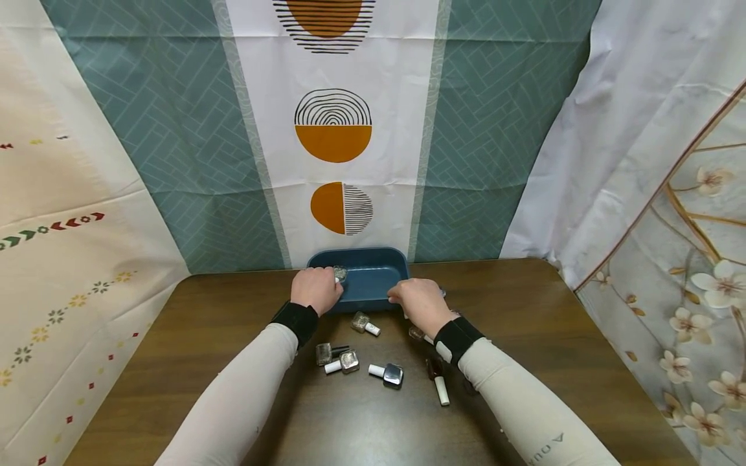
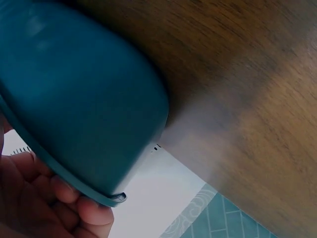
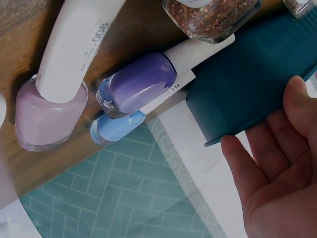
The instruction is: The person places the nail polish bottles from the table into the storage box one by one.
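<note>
Deep-blue tray (image 1: 373, 285) sits at the back edge of the bench (image 1: 524, 310), with both hands pinching its rim well apart from each other, left hand (image 1: 317, 289) at the left end, right hand (image 1: 424, 301) at the near right corner. Bench is dark brown wood grain, kinda shiny toward the front, with nail polish bottles (image 1: 393, 376) lying around on it. Room-wise it's all hanging fabric: teal-and-white cloth (image 1: 180, 129) with orange half-circles behind, cream patterned cloth (image 1: 58, 310) left, flowery white cloth (image 1: 688, 323) right.
</note>
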The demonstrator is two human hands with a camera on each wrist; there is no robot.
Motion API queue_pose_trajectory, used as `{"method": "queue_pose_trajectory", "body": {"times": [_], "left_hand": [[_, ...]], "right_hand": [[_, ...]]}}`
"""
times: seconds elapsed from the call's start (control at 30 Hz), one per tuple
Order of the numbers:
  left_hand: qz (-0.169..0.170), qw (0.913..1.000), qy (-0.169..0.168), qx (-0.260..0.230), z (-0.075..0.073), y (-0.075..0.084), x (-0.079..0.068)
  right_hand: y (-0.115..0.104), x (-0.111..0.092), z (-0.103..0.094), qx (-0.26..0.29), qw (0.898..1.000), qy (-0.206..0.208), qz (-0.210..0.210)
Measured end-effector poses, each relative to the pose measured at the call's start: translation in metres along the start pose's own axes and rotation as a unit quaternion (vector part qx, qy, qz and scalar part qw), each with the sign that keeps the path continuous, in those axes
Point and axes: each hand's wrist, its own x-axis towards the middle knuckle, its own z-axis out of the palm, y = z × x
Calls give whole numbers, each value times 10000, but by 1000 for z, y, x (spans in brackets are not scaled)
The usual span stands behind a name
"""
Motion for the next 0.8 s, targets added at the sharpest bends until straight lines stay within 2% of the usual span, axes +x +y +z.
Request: {"method": "queue_pose_trajectory", "body": {"times": [0.4,0.8], "left_hand": [[-163,9965,-810,-126,0,2,14],[-197,9942,-1058,14,8,1,23]], "right_hand": [[0,0,-1,-88,9999,-45,100],[1,1,0,-36,10000,-3,5]]}}
